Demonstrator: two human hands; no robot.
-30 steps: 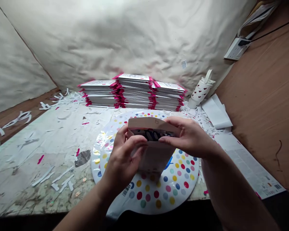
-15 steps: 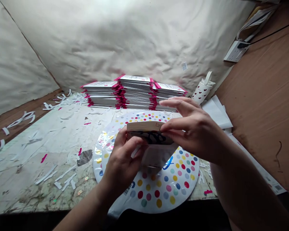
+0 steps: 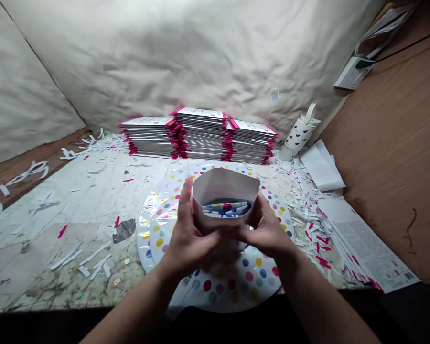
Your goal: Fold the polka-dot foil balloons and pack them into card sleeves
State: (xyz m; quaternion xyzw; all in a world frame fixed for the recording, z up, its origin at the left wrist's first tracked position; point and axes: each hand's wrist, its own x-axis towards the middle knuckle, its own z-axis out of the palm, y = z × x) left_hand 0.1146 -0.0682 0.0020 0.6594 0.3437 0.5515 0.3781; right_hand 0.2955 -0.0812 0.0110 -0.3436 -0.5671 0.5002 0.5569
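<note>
An open-topped pale card sleeve [image 3: 225, 184] is held between my two hands over the middle of the table, its mouth facing me. Down inside it lie folded pieces [image 3: 226, 209] patterned in white, blue and red. My left hand [image 3: 191, 234] grips the left side, thumb across the near face and a finger up along the edge. On the right side, my right hand [image 3: 268, 234] curls round it, thumb also in front. Below both hands lie flat round foil balloons [image 3: 252, 277] with coloured dots, partly hidden by my hands and the sleeve.
Several pink-edged card packs [image 3: 202, 138] stand in three stacks along the back. A heart-patterned tumbler [image 3: 298, 136] stands to their right. Paper scraps [image 3: 315, 205] litter both sides. Printed cards [image 3: 372, 243] and white sheets [image 3: 322, 167] lie at the right, below a wall socket [image 3: 353, 73].
The sleeve has tipped so its mouth and contents show. My right hand has moved from its top edge down to its right side. The left hand keeps its hold.
</note>
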